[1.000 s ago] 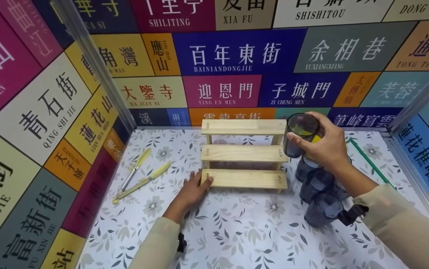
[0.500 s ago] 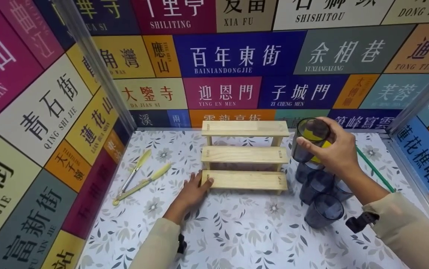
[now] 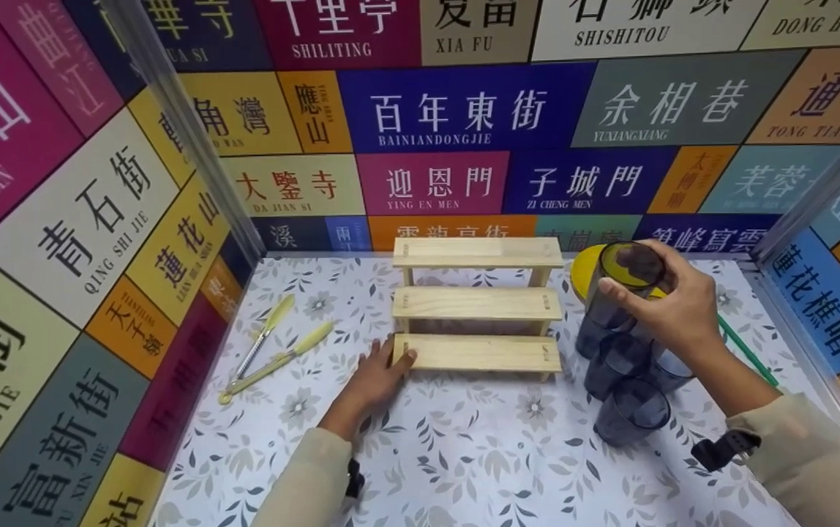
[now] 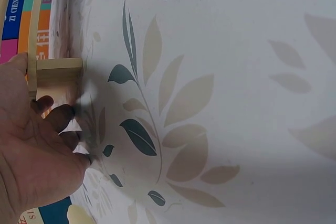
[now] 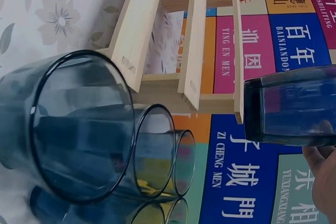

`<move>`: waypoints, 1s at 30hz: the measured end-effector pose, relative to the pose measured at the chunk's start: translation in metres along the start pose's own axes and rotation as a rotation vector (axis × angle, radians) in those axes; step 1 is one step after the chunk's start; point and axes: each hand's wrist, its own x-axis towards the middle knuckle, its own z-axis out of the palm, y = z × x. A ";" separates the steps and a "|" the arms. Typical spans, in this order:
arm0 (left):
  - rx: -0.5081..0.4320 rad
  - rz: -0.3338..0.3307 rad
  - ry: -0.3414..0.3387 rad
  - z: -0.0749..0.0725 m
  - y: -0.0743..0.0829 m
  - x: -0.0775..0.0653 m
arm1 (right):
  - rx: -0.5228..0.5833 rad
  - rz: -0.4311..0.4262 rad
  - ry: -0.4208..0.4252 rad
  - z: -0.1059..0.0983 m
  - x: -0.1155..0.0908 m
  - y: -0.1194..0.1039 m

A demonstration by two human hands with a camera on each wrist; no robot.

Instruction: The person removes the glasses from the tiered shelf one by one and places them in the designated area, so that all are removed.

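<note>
My right hand (image 3: 683, 304) grips a dark tinted cup (image 3: 610, 304), thumb on the near side and fingers round the far side. That cup is up above a cluster of similar blue-grey cups (image 3: 632, 416), overlapping the rearmost one in the head view. In the right wrist view the held cup (image 5: 294, 108) is apart from the standing cups (image 5: 79, 129). My left hand (image 3: 372, 377) holds the left end of a three-tier wooden rack (image 3: 478, 353) at its lowest board, thumb on top. Its fingers lie beside the rack's leg in the left wrist view.
Yellow-handled tongs (image 3: 274, 359) lie spread on the left of the flowered tabletop. A round yellow thing (image 3: 587, 269) is at the back right, partly behind the held cup. A green stick (image 3: 749, 351) lies on the right. Printed panels stand at the back and sides.
My right hand has carried the cup away from the rack's top board, rightward and a little toward me, uncovering the round yellow thing. The left hand keeps its place on the rack.
</note>
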 end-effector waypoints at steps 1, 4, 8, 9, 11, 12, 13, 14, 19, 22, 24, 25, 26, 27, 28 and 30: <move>-0.001 0.000 0.002 0.000 -0.001 0.000 | -0.005 0.003 0.000 -0.001 -0.001 0.001; 0.001 0.000 -0.001 -0.001 -0.002 0.001 | -0.010 0.012 -0.003 -0.005 -0.005 0.005; 0.009 0.003 -0.006 -0.001 -0.002 0.001 | -0.008 0.016 0.004 -0.010 -0.012 0.010; 0.011 0.002 -0.005 -0.001 -0.002 0.001 | -0.010 0.016 0.007 -0.012 -0.013 0.011; 0.013 0.002 -0.005 -0.001 -0.001 0.001 | -0.014 0.017 0.011 -0.014 -0.016 0.013; 0.011 0.001 -0.006 -0.001 -0.001 0.001 | -0.017 0.020 0.014 -0.015 -0.017 0.014; 0.009 0.002 -0.006 -0.001 -0.001 0.001 | -0.018 0.024 0.016 -0.017 -0.018 0.015; 0.007 0.002 -0.007 -0.001 -0.001 0.001 | -0.022 0.028 0.016 -0.018 -0.019 0.016; 0.003 0.029 -0.009 -0.002 0.000 0.000 | -0.034 0.047 0.021 -0.024 -0.027 0.022; 0.010 0.042 -0.009 -0.003 -0.001 -0.001 | -0.047 0.051 0.031 -0.027 -0.031 0.025; 0.008 0.038 -0.011 -0.003 -0.001 -0.002 | -0.051 0.055 0.036 -0.028 -0.034 0.027; 0.007 0.038 -0.011 -0.003 -0.001 -0.002 | -0.053 0.058 0.036 -0.029 -0.036 0.028; 0.004 0.035 -0.011 -0.003 -0.001 -0.002 | -0.058 0.063 0.036 -0.031 -0.037 0.029; 0.001 0.032 -0.012 -0.003 -0.001 -0.002 | -0.059 0.067 0.036 -0.033 -0.039 0.030; -0.002 0.030 -0.011 -0.003 0.000 -0.002 | -0.059 0.072 0.036 -0.034 -0.040 0.031; -0.008 0.029 -0.007 -0.002 0.001 -0.001 | -0.063 0.082 0.037 -0.039 -0.044 0.033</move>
